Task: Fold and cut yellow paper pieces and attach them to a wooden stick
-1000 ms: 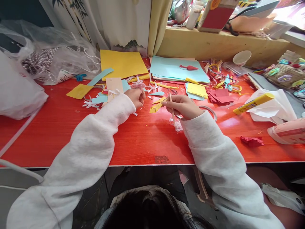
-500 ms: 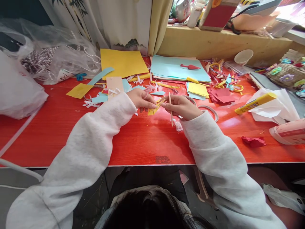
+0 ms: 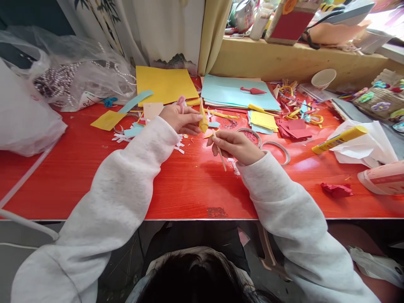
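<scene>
My left hand (image 3: pixel 180 119) pinches a folded piece of yellow paper (image 3: pixel 203 120) upright between thumb and fingers, above the red table (image 3: pixel 186 185). To its right, my right hand (image 3: pixel 237 145) is closed on a thin wooden stick (image 3: pixel 222 159), which slants down toward me. The two hands are apart. White and light blue paper scraps (image 3: pixel 134 131) lie around and behind my left hand. Beyond my right hand is a stack of small yellow and blue paper squares (image 3: pixel 263 120), and a roll of tape (image 3: pixel 277 151) lies beside its wrist.
Large yellow paper (image 3: pixel 167 84) and light blue sheets (image 3: pixel 230 90) lie at the back, a red folded piece (image 3: pixel 253 90) on the blue. On the right are red paper squares (image 3: pixel 293 128), a yellow glue stick (image 3: pixel 339 139) and a pink cup (image 3: pixel 383 176). Plastic bags (image 3: pixel 28 113) stand left.
My hands have moved apart. The left has lifted the folded yellow paper away and turned it upright; the right has drawn back slightly left and toward me with the stick, now more tilted.
</scene>
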`<action>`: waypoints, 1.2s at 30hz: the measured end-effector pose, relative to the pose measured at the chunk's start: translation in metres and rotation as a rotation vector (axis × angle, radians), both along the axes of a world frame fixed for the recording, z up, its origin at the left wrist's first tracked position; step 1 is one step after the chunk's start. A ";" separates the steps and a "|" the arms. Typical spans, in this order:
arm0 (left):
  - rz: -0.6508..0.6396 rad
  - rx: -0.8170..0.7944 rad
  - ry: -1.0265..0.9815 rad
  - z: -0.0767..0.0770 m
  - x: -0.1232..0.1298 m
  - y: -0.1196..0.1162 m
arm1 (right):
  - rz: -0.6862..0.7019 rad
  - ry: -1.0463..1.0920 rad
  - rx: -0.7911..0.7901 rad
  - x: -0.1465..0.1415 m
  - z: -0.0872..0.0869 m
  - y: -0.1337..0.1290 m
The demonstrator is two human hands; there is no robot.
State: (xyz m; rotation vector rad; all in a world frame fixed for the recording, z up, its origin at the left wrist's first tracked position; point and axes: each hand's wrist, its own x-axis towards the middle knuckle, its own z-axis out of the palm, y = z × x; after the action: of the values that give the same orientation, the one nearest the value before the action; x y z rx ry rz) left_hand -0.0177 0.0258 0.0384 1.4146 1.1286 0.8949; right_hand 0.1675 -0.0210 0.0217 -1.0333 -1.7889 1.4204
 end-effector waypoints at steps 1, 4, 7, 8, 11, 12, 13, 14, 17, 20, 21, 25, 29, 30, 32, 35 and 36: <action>-0.005 -0.001 -0.004 0.000 0.001 -0.001 | 0.002 -0.015 0.008 -0.001 0.000 -0.001; -0.002 -0.028 -0.016 0.001 0.003 -0.003 | -0.027 -0.049 0.030 -0.003 0.000 -0.002; 0.004 -0.056 -0.028 0.004 0.006 -0.007 | -0.065 -0.063 0.043 -0.004 0.000 -0.003; 0.003 -0.064 -0.034 0.005 0.007 -0.008 | -0.072 -0.068 0.045 -0.004 0.000 -0.003; -0.004 -0.085 -0.062 0.006 0.009 -0.010 | -0.084 -0.081 0.041 -0.004 0.001 -0.003; -0.007 -0.088 -0.070 0.006 0.009 -0.010 | -0.087 -0.082 0.040 -0.004 0.001 -0.003; -0.010 -0.088 -0.074 0.006 0.009 -0.010 | -0.089 -0.082 0.042 -0.004 0.001 -0.003; -0.013 -0.085 -0.075 0.006 0.009 -0.010 | -0.089 -0.081 0.044 -0.004 0.000 -0.003; -0.020 -0.081 -0.055 0.006 0.009 -0.011 | -0.092 -0.082 0.051 -0.005 0.000 -0.003; -0.018 -0.082 -0.046 0.007 0.010 -0.011 | -0.097 -0.078 0.040 -0.005 0.000 -0.003; -0.015 -0.083 -0.049 0.007 0.010 -0.012 | -0.099 -0.075 0.035 -0.005 0.000 -0.003; -0.020 -0.072 -0.030 0.006 0.011 -0.010 | -0.107 -0.054 0.015 -0.005 0.001 -0.003; -0.052 -0.067 -0.017 0.005 0.010 -0.009 | -0.109 -0.044 0.006 -0.004 0.000 -0.002; -0.056 -0.073 -0.028 0.005 0.009 -0.009 | -0.108 -0.044 0.006 -0.004 0.000 -0.002; -0.056 -0.088 -0.056 0.005 0.009 -0.009 | -0.107 -0.043 0.005 -0.004 -0.001 -0.002; -0.052 -0.096 -0.080 0.006 0.009 -0.010 | -0.108 -0.046 -0.001 -0.004 0.000 -0.003; -0.051 -0.089 -0.078 0.006 0.009 -0.010 | -0.110 -0.049 -0.003 -0.004 0.000 -0.003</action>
State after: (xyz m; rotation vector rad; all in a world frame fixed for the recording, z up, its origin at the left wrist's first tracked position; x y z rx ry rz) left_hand -0.0086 0.0159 0.0440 1.3195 1.0562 0.8467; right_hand 0.1630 -0.0241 0.0217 -1.1589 -1.7368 1.3427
